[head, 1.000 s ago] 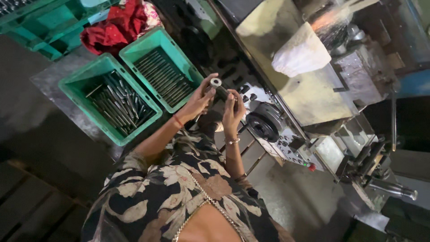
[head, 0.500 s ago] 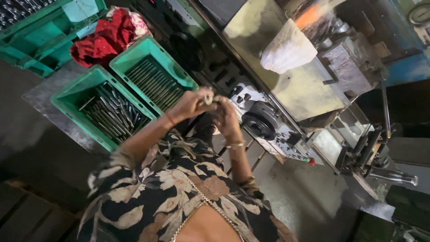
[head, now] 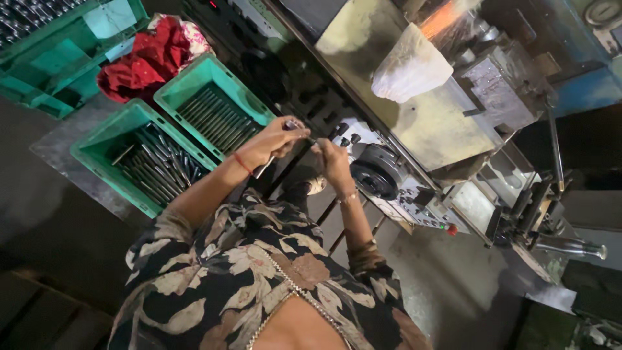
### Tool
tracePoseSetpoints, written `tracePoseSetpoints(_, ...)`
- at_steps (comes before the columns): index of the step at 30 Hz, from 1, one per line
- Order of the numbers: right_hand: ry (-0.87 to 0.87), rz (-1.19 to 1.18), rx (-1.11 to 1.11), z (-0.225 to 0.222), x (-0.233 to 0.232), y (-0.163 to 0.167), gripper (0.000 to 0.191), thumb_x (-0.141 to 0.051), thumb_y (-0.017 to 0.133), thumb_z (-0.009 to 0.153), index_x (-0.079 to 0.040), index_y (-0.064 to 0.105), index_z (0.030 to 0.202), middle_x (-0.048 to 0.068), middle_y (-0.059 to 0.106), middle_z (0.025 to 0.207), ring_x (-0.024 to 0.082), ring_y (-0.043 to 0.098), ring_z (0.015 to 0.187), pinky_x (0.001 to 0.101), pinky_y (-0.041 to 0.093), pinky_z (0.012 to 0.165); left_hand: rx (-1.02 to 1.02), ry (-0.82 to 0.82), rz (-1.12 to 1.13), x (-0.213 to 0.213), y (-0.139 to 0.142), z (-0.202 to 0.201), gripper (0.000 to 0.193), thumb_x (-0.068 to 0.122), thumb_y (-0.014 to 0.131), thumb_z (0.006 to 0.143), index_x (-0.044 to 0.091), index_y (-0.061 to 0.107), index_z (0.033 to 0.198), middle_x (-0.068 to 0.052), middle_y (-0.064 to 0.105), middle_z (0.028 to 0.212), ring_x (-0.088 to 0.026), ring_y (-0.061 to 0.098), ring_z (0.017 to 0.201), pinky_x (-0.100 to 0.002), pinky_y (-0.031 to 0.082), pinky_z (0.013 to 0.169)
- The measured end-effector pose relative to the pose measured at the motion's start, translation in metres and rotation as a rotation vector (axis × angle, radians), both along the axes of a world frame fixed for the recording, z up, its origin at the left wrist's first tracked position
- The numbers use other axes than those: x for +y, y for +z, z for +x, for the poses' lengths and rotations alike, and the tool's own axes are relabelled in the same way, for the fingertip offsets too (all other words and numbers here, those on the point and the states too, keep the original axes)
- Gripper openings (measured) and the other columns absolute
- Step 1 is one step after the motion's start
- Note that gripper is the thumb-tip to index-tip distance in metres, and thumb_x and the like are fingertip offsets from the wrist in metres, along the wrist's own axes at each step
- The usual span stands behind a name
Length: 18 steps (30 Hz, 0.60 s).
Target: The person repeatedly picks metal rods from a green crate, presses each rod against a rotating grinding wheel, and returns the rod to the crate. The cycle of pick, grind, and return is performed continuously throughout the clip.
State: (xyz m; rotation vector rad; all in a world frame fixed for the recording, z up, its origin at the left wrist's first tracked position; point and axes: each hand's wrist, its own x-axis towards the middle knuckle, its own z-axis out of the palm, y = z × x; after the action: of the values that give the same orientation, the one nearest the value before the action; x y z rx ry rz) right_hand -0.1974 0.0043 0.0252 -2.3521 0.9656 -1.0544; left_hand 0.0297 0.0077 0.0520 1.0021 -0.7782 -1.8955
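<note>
My left hand (head: 273, 139) is closed around a thin metal rod (head: 265, 170) whose lower end sticks out below the fist. My right hand (head: 334, 155) is just to its right, with the fingertips pinching the rod's upper end (head: 293, 124). Both hands are raised in front of my chest, over the gap between the green crates and the lathe. A red thread circles my left wrist and a bangle my right wrist. My patterned sleeves fill the lower part of the view.
Two green plastic crates (head: 97, 155) (head: 188, 81) of several metal rods stand at left, a red cloth (head: 149, 58) behind them. A lathe with a round chuck (head: 376, 178) and control knobs is at right, with a white bag (head: 411, 68) on its cover.
My hands have drawn closer together around the rod, and the rod's thick end that showed above my left hand a second ago is now mostly covered by fingers.
</note>
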Motion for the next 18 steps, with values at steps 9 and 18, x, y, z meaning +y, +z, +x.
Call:
tracePoseSetpoints(9,0.088,-0.163,0.034,-0.014,-0.018,0.004,0.02,-0.022,0.067,0.097,-0.004,0.06,0.104,0.015,0.063,0.078,0.036,0.062,0.065,0.0442,0.05,0.06,-0.105,0.31,-0.375,0.02,0.004,-0.032,0.023,0.019,0.081,0.092,0.008,0.062,0.099,0.005,0.058,0.079,-0.002,0.05,0.066,-0.02,0.039,0.054)
tracePoseSetpoints(18,0.091,-0.081,0.072,-0.037,-0.006,0.004,0.023,-0.026,0.064,0.1,-0.004,0.066,0.108,0.016,0.062,0.074,0.037,0.063,0.064,0.0446,0.05,0.06,-0.185,0.323,-0.468,0.027,0.01,-0.048,0.024,0.019,0.083,0.09,0.006,0.063,0.094,0.004,0.058,0.081,-0.001,0.054,0.075,-0.019,0.045,0.063)
